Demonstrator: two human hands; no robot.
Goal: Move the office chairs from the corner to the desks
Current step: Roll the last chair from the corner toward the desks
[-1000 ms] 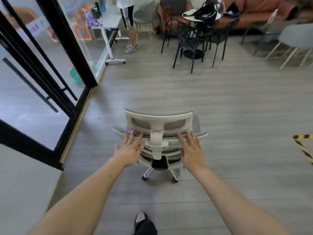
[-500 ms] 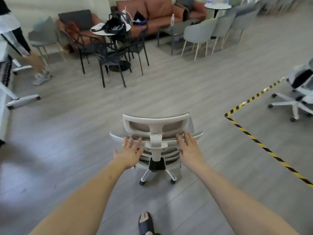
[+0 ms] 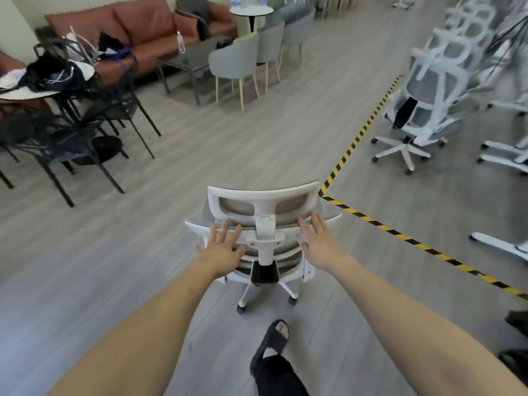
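Grey wood-plank floor [image 3: 148,252] carries the white office chair [image 3: 265,224] under the two flat hands, on its castors. Right of that grip, yellow-black tape [image 3: 405,238] runs across the boards; beyond it stand more white office chairs [image 3: 428,90]. Far left, black chairs [image 3: 71,132]

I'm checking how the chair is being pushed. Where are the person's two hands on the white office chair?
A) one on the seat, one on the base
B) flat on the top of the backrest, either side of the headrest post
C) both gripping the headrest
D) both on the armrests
B: the left hand and right hand lie open on the backrest top of the office chair, flanking the headrest post.
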